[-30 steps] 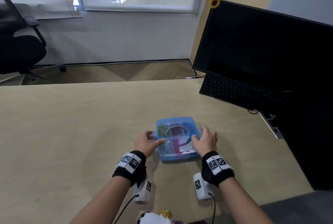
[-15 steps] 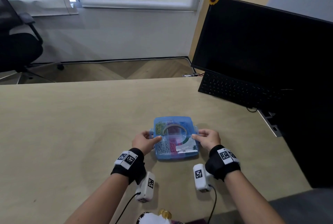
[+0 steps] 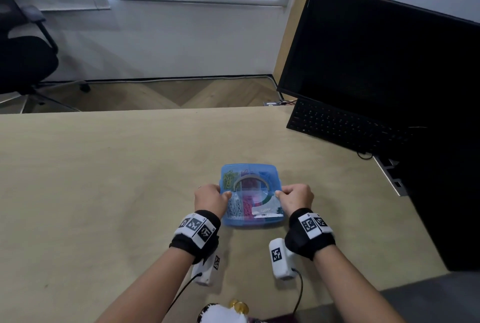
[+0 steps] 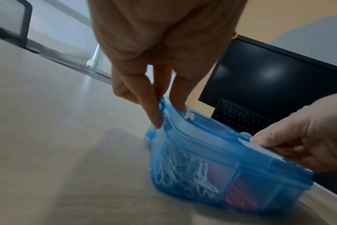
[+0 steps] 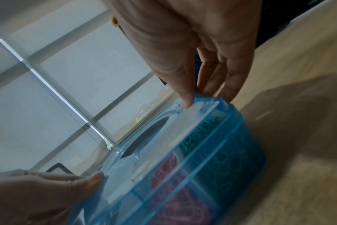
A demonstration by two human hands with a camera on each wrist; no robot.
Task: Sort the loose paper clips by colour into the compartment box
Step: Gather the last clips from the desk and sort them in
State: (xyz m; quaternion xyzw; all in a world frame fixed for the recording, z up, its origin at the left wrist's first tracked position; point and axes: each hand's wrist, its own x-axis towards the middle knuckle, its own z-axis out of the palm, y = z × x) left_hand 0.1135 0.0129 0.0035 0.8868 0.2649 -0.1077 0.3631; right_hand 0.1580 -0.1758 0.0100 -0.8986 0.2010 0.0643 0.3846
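A blue see-through compartment box (image 3: 250, 220) sits on the desk with its lid down. Sorted paper clips show through it: white ones (image 4: 183, 170), pink ones (image 5: 175, 210), green ones (image 5: 198, 134) and yellow-green ones (image 3: 228, 178). My left hand (image 3: 223, 194) pinches the box's left side, thumb on the lid (image 4: 202, 129) and fingers (image 4: 154, 115) at the side tab. On the opposite side my right hand (image 3: 280, 194) does the same, thumb on the lid rim (image 5: 206, 105), fingers down the wall. No loose clips show on the desk.
A dark monitor (image 3: 376, 63) and a black keyboard (image 3: 342, 125) stand at the back right. An office chair (image 3: 23, 57) is beyond the desk (image 3: 104, 179) at far left. A white object (image 3: 220, 313) pokes in at the near edge.
Both hands have slid from the box's front corners to the middle of its sides and now pinch there. The box has stayed in place.
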